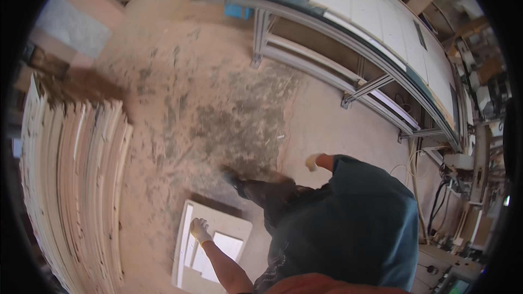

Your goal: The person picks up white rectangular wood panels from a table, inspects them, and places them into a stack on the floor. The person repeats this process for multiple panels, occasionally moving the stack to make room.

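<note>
My left hand (200, 230), in a pale work glove with yellow, hangs at my left with its fingers curled in and nothing visible in them. It appears above a light board (239, 226) with rounded corners, low by the floor. White panels (227, 245) and a long white strip (184, 239) lie on that board. Out to my right is my right hand (311, 161), also gloved, over bare floor beyond my dark green sleeve. Its fingers are too blurred to read, and no held thing shows. One dark shoe (231, 177) is stretched forward in mid-stride.
At left stands a tall stack of pale boards (76, 185). A long metal-framed table (327, 73) with white panels (376, 5) on its dark green top runs along the far right. Machinery and cables (468, 185) crowd the right edge. Large panels (81, 16) lean at far left.
</note>
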